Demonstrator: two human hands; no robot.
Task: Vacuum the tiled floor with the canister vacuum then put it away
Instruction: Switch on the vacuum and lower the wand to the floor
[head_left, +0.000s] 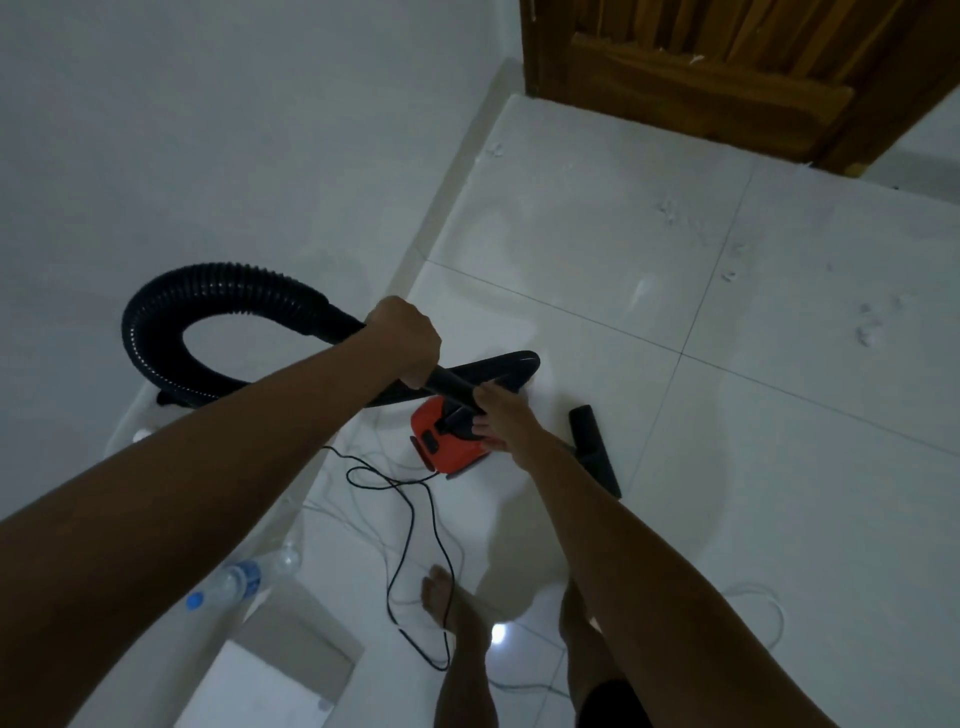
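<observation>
Hose (171, 317) loops black and ribbed off to our left, and our left hand (402, 340) curls tight around its rigid black tube (488, 371) just past the ribbing. Below that tube sits the red canister vacuum (447, 447) on the white tiled floor (727, 291), and our right hand (501, 415) rests on its top, fingers bent around a black fitting there. A black floor nozzle (595, 449) lies just right of the canister. The black cord (410, 519) trails toward our bare feet.
</observation>
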